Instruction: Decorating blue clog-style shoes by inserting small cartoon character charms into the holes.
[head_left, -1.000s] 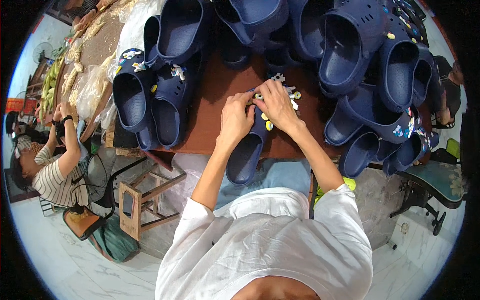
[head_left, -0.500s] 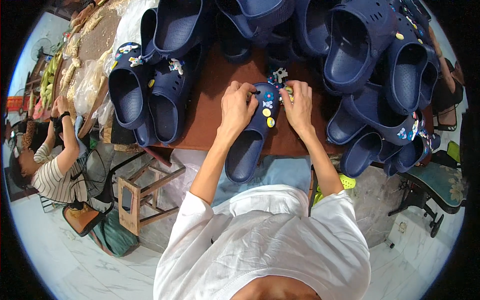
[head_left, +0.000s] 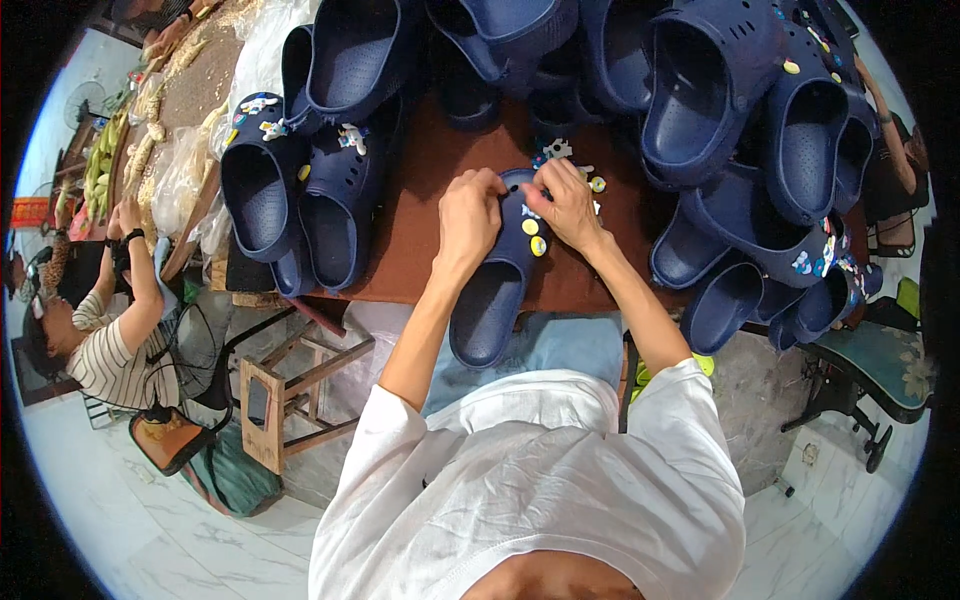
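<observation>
A navy blue clog (head_left: 492, 290) lies on the brown table (head_left: 420, 230), its heel hanging over the near edge toward me. My left hand (head_left: 468, 215) grips the clog's toe from the left side. My right hand (head_left: 566, 205) presses its fingertips on the top of the toe, where small yellow and white charms (head_left: 533, 236) are fixed. A few loose charms (head_left: 554, 151) lie on the table just beyond my right hand.
Piles of navy clogs (head_left: 740, 120) crowd the back and right of the table; a decorated pair (head_left: 300, 200) sits at the left. A wooden stool (head_left: 290, 385) stands below the table. A person in a striped shirt (head_left: 110, 345) sits at far left beside bags (head_left: 190, 160).
Both hands have shifted on the clog: the right moved from picking at the loose charms to pressing on the toe, and the left closed around the toe's side.
</observation>
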